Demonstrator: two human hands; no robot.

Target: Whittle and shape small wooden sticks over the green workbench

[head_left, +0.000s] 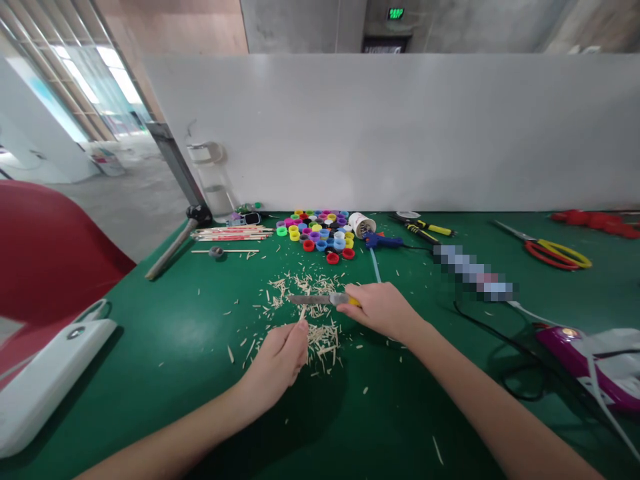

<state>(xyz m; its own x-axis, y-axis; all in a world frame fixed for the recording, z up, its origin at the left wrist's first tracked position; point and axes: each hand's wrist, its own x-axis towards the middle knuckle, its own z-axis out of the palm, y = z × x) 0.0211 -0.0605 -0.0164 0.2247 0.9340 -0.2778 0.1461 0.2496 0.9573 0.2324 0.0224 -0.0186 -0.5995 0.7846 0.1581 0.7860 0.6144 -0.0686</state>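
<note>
A thin wooden stick (pixel 302 313) stands pinched in the fingertips of a person's left hand (pixel 280 357), its tip poking up just under the blade of a utility knife (pixel 320 299) at the middle of a green table (pixel 165 333). The right hand (pixel 383 308) is clenched around the knife's yellow handle, the blade lying level and pointing left across the stick's top. Pale wood shavings (pixel 310 313) litter the green surface around and between both hands, thickest just below the blade. Farther back, a cluster of coloured bottle caps (pixel 320 233) sits near the white partition (pixel 400 133), with a bundle of sticks (pixel 233 233) to its left and a small white cup (pixel 361 224) tipped on its side to its right. A blue glue gun (pixel 383 241) lies just beside the cup. Red-and-yellow scissors (pixel 550 250) rest well apart on the right, and a purple-and-white device (pixel 590 357) with a black cable occupies the near right edge. A white case (pixel 45 380) lies at the left edge.
</note>
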